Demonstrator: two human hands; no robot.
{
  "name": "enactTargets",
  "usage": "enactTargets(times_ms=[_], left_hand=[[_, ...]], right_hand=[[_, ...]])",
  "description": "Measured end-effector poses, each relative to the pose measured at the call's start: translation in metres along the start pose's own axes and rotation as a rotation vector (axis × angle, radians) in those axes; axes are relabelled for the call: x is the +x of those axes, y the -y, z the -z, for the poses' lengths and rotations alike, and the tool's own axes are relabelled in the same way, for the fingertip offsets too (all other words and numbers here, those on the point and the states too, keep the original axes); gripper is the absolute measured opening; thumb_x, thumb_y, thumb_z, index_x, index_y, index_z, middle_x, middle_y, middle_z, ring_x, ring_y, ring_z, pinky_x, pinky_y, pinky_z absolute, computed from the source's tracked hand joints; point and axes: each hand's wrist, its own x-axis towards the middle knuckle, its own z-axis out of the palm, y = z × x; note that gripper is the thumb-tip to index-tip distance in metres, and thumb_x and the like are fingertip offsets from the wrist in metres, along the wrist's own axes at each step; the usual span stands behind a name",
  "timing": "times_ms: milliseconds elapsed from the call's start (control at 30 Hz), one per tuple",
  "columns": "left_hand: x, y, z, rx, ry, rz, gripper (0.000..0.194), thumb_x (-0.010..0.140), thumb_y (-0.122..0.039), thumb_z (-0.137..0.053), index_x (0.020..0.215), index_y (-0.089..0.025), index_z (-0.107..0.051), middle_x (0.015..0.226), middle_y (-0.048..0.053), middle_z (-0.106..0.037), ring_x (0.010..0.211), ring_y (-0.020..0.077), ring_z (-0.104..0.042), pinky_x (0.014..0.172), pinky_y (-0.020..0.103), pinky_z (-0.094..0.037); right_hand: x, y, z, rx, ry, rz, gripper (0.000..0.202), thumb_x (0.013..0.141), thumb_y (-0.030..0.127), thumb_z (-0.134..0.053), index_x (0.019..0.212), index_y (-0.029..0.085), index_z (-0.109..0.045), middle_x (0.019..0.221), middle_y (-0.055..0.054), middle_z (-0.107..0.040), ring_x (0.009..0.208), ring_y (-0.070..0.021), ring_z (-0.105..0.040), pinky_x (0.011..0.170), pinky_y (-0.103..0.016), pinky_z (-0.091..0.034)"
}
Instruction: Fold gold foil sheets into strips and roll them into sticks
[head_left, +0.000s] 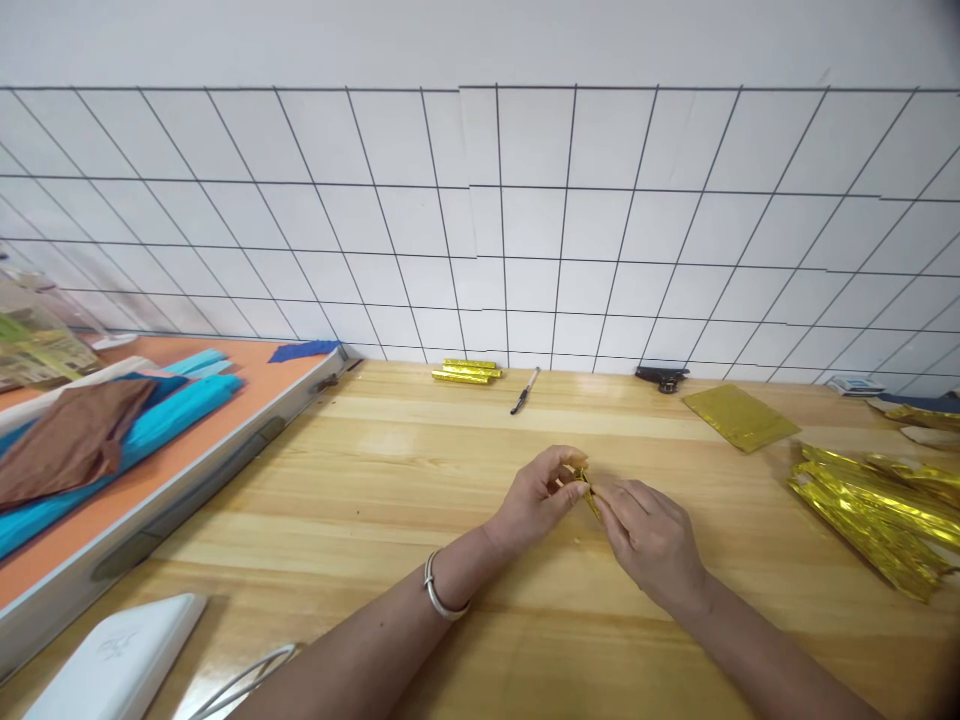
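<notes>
My left hand (pixel 534 500), with a silver bangle at the wrist, pinches a small gold foil piece (pixel 591 503) over the middle of the wooden table. Pressed against the same piece from the right are the closed fingers of my right hand (pixel 651 540). Most of the foil is hidden between the fingertips. Near the wall lie several gold foil rolls (pixel 466 373) in a small stack, with a black and white pen (pixel 524 392) to their right.
A flat gold sheet (pixel 741 417) and crumpled gold foil (pixel 874 515) lie on the right, a black clip-like object (pixel 662 377) by the wall. At left are an orange board (pixel 247 370) with folded cloths (pixel 82 440), a white device (pixel 116 660) and a cable (pixel 244 682).
</notes>
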Motion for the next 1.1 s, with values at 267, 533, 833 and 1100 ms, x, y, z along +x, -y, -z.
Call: enactTargets(times_ms=[267,533,833,1100], left_hand=[[0.003,-0.001,0.004,0.114,-0.002,-0.080,0.024,0.080,-0.028,-0.060,0.102,-0.017,-0.062,0.095,0.007,-0.057,0.081,0.0131,-0.054,0.065,0.023,-0.046],[-0.001,-0.001,-0.002,0.023,-0.056,0.026,0.022,0.079,-0.025,-0.061,0.097,-0.017,-0.050,0.079,0.001,-0.056,0.071,0.0103,-0.055,0.063,0.021,-0.045],[0.000,0.006,-0.003,0.058,-0.125,-0.097,0.009,0.080,-0.024,-0.061,0.079,-0.016,-0.057,0.097,0.006,-0.057,0.087,0.0144,-0.055,0.073,0.025,-0.045],[0.001,-0.005,0.002,0.129,-0.138,-0.156,0.009,0.080,-0.025,-0.062,0.077,-0.017,-0.061,0.099,0.007,-0.057,0.082,0.0138,-0.054,0.065,0.022,-0.042]], right_hand=[[-0.003,-0.004,-0.002,0.023,0.019,-0.026,0.024,0.083,0.012,-0.054,0.105,0.019,-0.060,0.092,-0.004,-0.067,0.083,-0.0153,-0.061,0.077,-0.029,-0.048],[-0.001,-0.002,-0.001,0.095,0.038,-0.072,0.024,0.084,0.011,-0.052,0.105,0.020,-0.059,0.090,-0.004,-0.066,0.082,-0.0151,-0.060,0.077,-0.029,-0.048],[-0.003,-0.004,-0.004,0.158,0.055,-0.148,0.020,0.085,0.014,-0.050,0.102,0.022,-0.058,0.086,-0.003,-0.065,0.079,-0.0161,-0.060,0.074,-0.030,-0.047],[-0.002,-0.002,-0.002,0.185,0.089,-0.131,0.022,0.086,0.013,-0.048,0.104,0.022,-0.056,0.089,-0.003,-0.064,0.083,-0.0157,-0.059,0.075,-0.029,-0.047]])
